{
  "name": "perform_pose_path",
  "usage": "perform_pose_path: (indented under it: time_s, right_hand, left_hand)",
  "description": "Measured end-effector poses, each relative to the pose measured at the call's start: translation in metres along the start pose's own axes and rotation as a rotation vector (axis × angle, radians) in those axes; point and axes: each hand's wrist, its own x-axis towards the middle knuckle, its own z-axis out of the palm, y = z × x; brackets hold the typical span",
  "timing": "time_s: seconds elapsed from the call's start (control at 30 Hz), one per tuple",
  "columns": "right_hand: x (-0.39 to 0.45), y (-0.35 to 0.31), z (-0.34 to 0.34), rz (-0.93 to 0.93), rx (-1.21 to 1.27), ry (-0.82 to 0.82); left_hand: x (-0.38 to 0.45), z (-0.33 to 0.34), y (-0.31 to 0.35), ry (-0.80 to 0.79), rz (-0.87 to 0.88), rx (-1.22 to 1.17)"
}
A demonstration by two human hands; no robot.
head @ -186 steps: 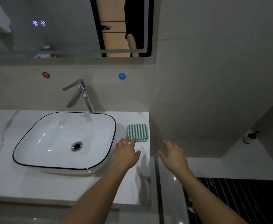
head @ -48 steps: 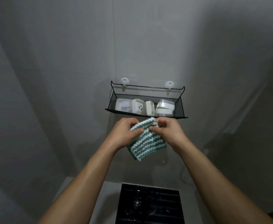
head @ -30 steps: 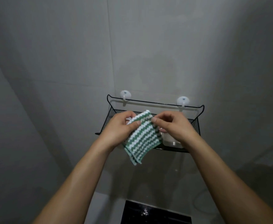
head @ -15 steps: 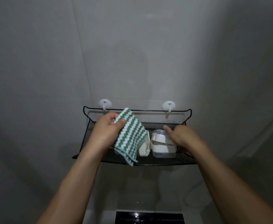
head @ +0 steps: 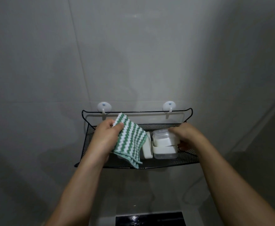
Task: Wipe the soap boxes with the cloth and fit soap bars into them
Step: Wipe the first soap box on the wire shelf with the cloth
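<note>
**Hands at the wall basket**

A black mesh basket [head: 189,158] hangs on two white hooks [head: 104,107] against a grey tiled wall [head: 133,54]. Its front rim is low and its top stands open, with bare wall above. The left hand [head: 105,139] pinches a green-and-white striped cloth [head: 130,142] between thumb and curled fingers; the cloth hangs over the basket's left half, its lower corner dropping past the front rim. The right hand [head: 188,136] curls round the right end of the stacked translucent soap boxes [head: 164,144] in the basket's right half, white showing inside. A white box [head: 147,148] stands on edge just left of the stack, touching the cloth. A black surface [head: 149,219] lies below.
</note>
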Motion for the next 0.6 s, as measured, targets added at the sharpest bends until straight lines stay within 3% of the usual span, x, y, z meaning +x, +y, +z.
perform_pose_path:
  time_s: [0.37, 0.6]
  right_hand:
    - [-0.037, 0.012, -0.036, 0.060, 0.407, -0.067]
    - [-0.064, 0.008, -0.058, -0.035, 0.632, -0.089]
  left_hand:
    - [-0.007, 0.009, 0.012, -0.017, 0.011, -0.032]
    - [-0.012, 0.015, 0.021, 0.032, 0.114, 0.010]
